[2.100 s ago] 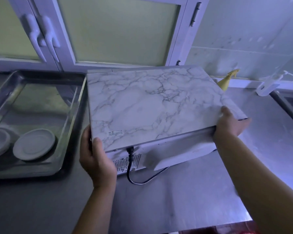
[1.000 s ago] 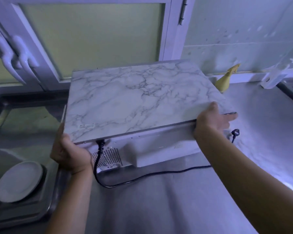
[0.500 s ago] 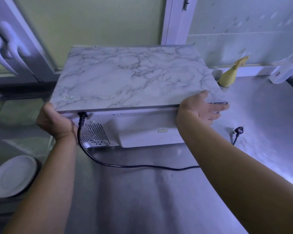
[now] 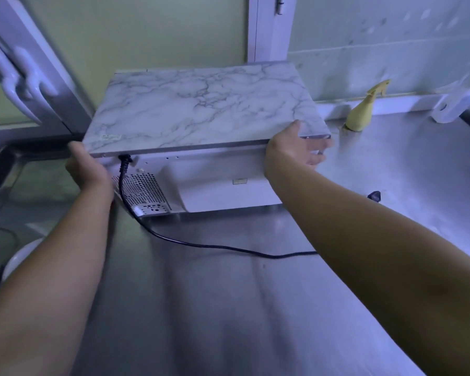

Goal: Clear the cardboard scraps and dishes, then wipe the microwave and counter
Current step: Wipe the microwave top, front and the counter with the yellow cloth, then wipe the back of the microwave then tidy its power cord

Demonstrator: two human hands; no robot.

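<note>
Marble-patterned on top, the microwave (image 4: pixel 201 112) is seen on the steel counter (image 4: pixel 228 308), back panel toward the camera. Its rear corners are gripped by the left hand (image 4: pixel 84 169) and the right hand (image 4: pixel 293 150). A black cord (image 4: pixel 201 244) is laid across the counter.

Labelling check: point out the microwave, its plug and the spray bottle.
microwave (image 4: pixel 201 115), head view, marbled top.
plug (image 4: pixel 375 196), head view, black body.
spray bottle (image 4: pixel 359 118), head view, yellow body.
</note>
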